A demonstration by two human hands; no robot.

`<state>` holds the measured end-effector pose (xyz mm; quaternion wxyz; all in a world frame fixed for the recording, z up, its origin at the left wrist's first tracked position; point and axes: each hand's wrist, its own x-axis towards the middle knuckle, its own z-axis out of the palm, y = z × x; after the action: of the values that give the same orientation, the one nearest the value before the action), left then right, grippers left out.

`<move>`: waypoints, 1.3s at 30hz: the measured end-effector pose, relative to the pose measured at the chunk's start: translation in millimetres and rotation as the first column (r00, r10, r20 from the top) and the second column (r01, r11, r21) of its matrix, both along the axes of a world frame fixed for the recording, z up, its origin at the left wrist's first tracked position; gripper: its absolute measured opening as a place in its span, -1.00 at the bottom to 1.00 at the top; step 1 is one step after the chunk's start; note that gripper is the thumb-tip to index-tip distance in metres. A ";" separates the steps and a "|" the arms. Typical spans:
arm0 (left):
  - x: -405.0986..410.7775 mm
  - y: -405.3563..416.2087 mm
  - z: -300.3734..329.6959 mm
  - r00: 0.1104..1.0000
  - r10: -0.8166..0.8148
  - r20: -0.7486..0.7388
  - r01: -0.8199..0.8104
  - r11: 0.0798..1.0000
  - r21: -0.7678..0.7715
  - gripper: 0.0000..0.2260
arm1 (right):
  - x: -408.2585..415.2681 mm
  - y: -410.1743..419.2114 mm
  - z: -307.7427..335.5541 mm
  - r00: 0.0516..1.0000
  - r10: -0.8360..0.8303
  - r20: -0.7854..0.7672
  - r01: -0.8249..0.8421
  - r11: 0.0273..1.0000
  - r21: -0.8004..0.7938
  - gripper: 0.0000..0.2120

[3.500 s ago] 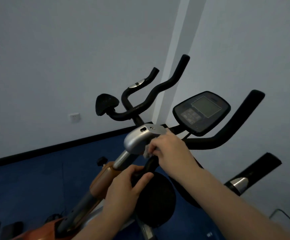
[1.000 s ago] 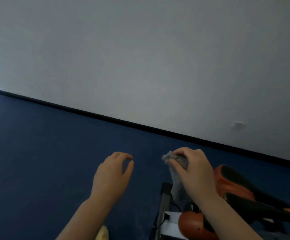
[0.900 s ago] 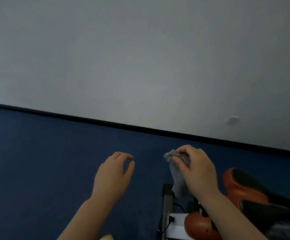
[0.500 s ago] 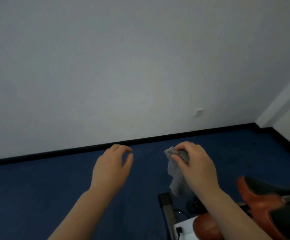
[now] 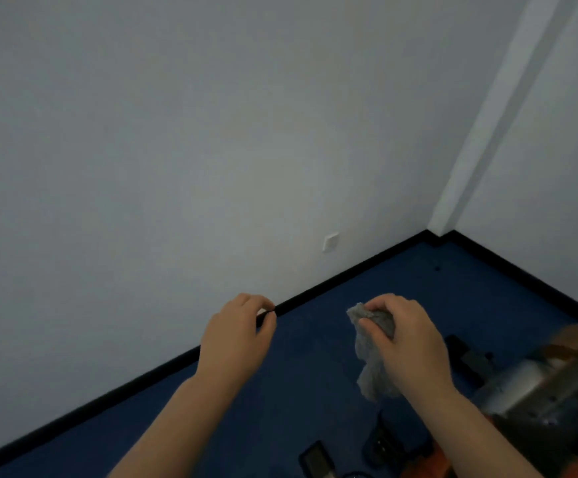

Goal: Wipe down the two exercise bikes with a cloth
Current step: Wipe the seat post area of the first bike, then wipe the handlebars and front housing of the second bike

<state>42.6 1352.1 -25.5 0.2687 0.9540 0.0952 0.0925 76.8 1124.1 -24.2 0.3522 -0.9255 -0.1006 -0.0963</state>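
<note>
The right hand (image 5: 408,343) grasps the grey cloth (image 5: 372,357) in clenched fingers; the left hand (image 5: 237,336), curled, holds nothing, left of it.

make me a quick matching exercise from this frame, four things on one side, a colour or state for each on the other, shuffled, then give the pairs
Things:
1. cloth
2. left hand
3. floor
4. skirting strip

Colour or state:
A. black, running along the foot of the wall
B. grey, crumpled, hanging from the right hand
C. dark blue
D. empty, fingers curled, holding nothing

Pairs: 1-B, 2-D, 3-C, 4-A
</note>
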 end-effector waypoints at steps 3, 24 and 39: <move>57.8 -2.1 5.2 0.998 -0.069 0.001 0.069 0.998 0.006 -0.77 | 38.0 -1.7 1.1 0.999 -0.053 -0.011 0.053 0.999 -0.001 -0.87; 404.0 -19.8 21.5 0.688 -0.724 0.057 0.725 0.688 -0.011 -0.78 | 240.1 17.3 27.8 0.718 -0.692 0.074 0.693 0.721 0.009 -0.89; 504.1 -236.9 12.4 0.350 -0.933 0.088 0.937 0.346 -0.055 -0.80 | 283.1 -133.8 27.3 0.391 -0.917 0.082 0.910 0.398 0.116 -0.90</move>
<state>546.7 1115.2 -13.1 0.3207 0.8220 -0.4665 -0.0621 359.9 990.3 3.1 0.2580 -0.8111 0.4022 -0.3372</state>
